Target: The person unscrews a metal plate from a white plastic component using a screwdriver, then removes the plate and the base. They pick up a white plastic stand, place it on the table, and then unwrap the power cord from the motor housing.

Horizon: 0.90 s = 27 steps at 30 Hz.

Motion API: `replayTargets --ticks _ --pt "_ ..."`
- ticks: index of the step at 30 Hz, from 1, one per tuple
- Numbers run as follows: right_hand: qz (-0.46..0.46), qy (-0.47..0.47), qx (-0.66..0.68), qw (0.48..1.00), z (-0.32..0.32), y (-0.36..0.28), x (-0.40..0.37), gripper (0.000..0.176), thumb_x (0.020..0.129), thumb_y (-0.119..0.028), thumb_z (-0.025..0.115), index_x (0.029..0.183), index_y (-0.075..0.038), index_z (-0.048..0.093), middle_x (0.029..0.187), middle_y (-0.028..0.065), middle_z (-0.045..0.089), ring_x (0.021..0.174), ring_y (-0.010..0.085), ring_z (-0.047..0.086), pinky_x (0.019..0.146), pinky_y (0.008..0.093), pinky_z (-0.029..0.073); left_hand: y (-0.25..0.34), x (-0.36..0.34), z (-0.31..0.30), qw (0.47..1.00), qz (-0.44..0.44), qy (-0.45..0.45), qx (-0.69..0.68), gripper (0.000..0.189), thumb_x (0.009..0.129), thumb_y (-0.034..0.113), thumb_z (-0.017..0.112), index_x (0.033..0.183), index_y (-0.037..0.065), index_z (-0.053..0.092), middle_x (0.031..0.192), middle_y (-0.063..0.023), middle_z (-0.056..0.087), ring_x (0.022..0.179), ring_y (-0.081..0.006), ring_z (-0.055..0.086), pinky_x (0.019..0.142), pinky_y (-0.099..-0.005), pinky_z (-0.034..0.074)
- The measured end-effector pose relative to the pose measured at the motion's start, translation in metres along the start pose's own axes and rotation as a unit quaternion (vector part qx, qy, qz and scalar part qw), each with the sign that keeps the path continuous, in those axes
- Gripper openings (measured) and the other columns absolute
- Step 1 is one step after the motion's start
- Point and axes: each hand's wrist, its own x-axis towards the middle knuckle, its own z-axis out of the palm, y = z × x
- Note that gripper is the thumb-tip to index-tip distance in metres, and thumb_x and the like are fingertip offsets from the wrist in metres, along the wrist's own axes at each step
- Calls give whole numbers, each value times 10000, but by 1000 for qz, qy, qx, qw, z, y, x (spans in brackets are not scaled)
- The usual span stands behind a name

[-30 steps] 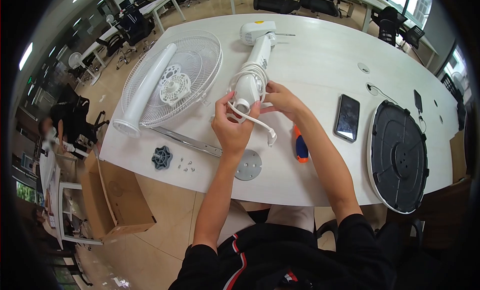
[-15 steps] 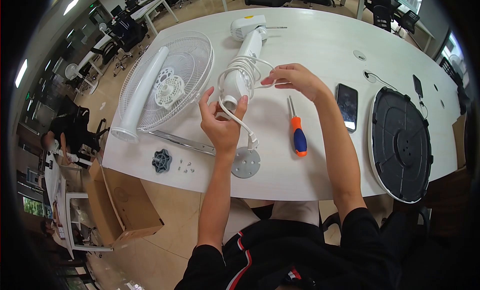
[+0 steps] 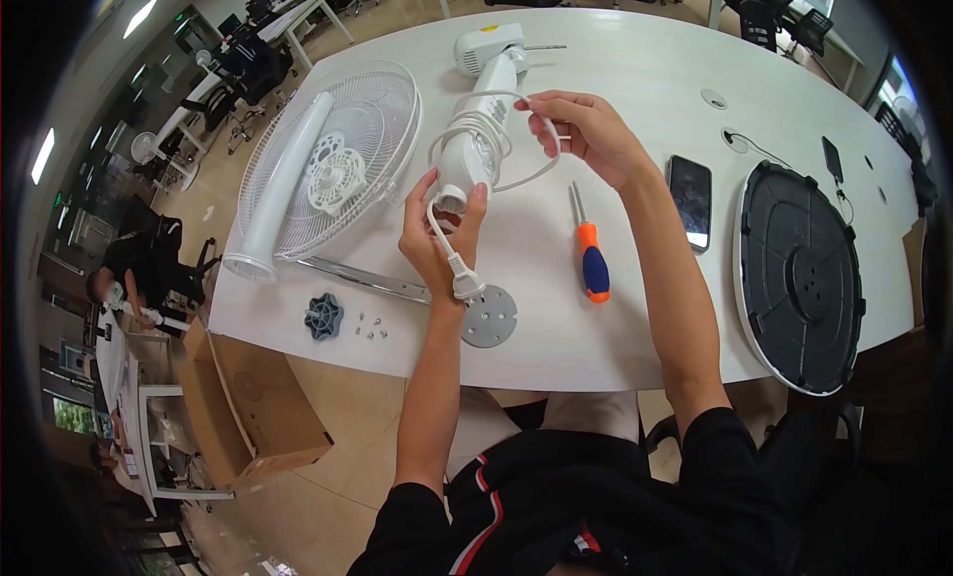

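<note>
The right hand's [image 3: 586, 129] fingertips [image 3: 544, 114] pinch a strand of the white power cord [image 3: 483, 127] and lift it into a loose loop, clear of the coil. The rest of the cord is bundled around the white plastic fan neck [image 3: 493, 79], which lies on the white tabletop [image 3: 645, 70] with its motor head pointing away from the person. The left hand [image 3: 442, 240] has thumb and fingers closed around the near end of the neck to steady it. The cord's tail runs down over that palm, and the white plug [image 3: 465, 278] hangs by the wrist.

To my eye the cord is being unwound, with one turn loose and several more on the neck. The next move calls for carrying the loop around the neck's free end without snagging, while the left hand holds firm.

The orange-and-blue screwdriver [image 3: 593, 263] lies just beside the right forearm, and the black smartphone [image 3: 691, 201] and the round black base [image 3: 802, 278] lie beyond it. To the left sit the white wire fan grille [image 3: 382, 99], the grey metal disc [image 3: 491, 318], the dark ribbed knob [image 3: 324, 315] and the small screws [image 3: 367, 328].
</note>
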Motion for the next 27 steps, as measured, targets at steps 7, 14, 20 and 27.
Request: replayTargets --ticks 7,14,20,27 --pt "143 15 17 989 22 36 12 458 1002 -343 630 1152 89 623 871 72 636 703 171 705 559 304 642 2 -1 1 997 -34 -15 -60 577 829 196 877 1290 -48 631 940 -70 710 744 -80 614 667 -220 494" --pt "195 -50 141 969 47 60 10 607 990 -458 585 1391 -10 497 1092 171 644 937 233 718 808 420 662 -5 0 4 994 -32 7 -101 565 839 192 873 1243 -93 600 1004 -126 700 839 -126 643 754 -249 522" --pt "178 7 224 958 57 61 11 693 959 -446 617 1364 96 467 1187 207 622 925 254 722 835 406 658 -7 0 -2 995 -48 -32 -84 534 901 304 811 1244 -52 609 1017 -107 674 813 -110 619 696 -235 497" --pt "146 10 224 963 47 41 10 727 960 -434 629 1370 138 442 1192 244 645 942 298 751 888 441 660 -18 2 -26 988 79 -14 134 364 1050 318 579 1143 -10 704 885 -70 650 842 -135 623 709 -263 491"
